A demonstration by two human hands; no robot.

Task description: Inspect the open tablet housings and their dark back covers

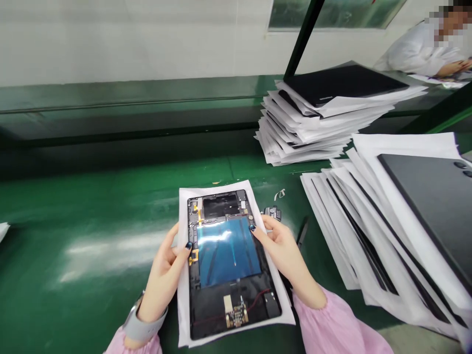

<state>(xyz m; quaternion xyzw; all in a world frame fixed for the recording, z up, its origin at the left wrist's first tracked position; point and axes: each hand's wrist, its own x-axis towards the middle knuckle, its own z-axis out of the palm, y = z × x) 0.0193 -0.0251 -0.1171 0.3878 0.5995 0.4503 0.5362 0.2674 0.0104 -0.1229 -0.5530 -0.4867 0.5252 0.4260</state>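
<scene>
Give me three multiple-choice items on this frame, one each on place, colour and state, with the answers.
1. Where does the open tablet lie?
A) On the floor
B) On a white paper sheet
C) On the stacked sheets

2. What colour is the film on it?
A) Red
B) Yellow
C) Blue

3. How do the hands stand?
A) The left hand and right hand both touch the tablet
B) Both are off it
C) Only one touches it

Answers:
1 B, the sheet shows around it.
2 C, the central film looks blue.
3 A, fingers of both rest on it.
</scene>
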